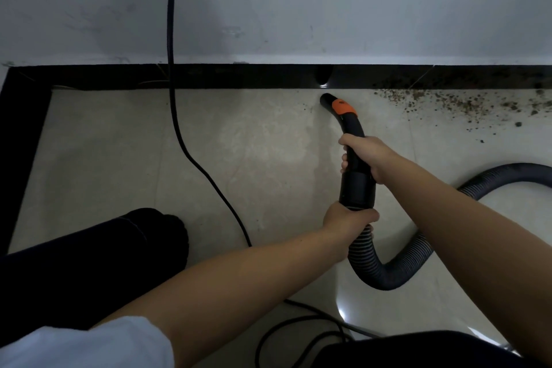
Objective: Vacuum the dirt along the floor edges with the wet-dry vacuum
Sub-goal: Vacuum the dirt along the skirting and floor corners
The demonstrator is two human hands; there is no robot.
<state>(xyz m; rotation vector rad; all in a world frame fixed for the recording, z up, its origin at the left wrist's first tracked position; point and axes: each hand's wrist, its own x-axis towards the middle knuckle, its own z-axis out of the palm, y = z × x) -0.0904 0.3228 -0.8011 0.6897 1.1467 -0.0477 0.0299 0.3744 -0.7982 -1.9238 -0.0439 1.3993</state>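
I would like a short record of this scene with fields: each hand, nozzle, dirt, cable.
left hand: grips the ribbed hose just below the black cuff
right hand: grips the curved handle tube
nozzle: close to the black baseboard, left of the dirt
dirt: scattered along the floor edge at the right
power cable: hangs from the wall, runs across the floor

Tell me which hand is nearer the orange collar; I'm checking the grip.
Right. The right hand grips the black tube just below the orange collar. The left hand holds lower down, where the ribbed hose begins.
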